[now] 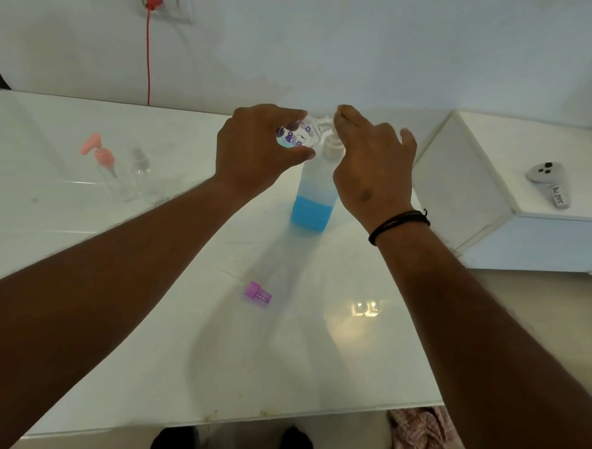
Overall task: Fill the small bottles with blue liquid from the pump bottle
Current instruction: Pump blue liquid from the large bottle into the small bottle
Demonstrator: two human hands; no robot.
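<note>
The pump bottle (312,197) stands roughly mid-table on a glossy white table (179,338), a squarish translucent plastic thing with blue liquid filling only the bottom part, cloudy and empty-looking above that. The right hand (369,166) sits on top of its pump head, palm down with the fingers draped over it, so it's pressing more than gripping. The left hand (254,150) is clamped around a small clear bottle (297,135) with purple flower prints, tipped sideways so its mouth meets the pump's spout, right up at the top of the pump bottle. There's a faint tint of blue inside it, though how full it is I can't really tell. Closer to me than the pump bottle, a little purple cap (257,292) lies on its side on the shiny surface. Off to the pump bottle's left stand two more clear bottles, one with a pink pump top (101,155), and a plain one (140,175) just beside it, both kind of blurry. To the pump bottle's right there's a white boxy cabinet (477,206) with a grey controller (549,182) lying on top.
</note>
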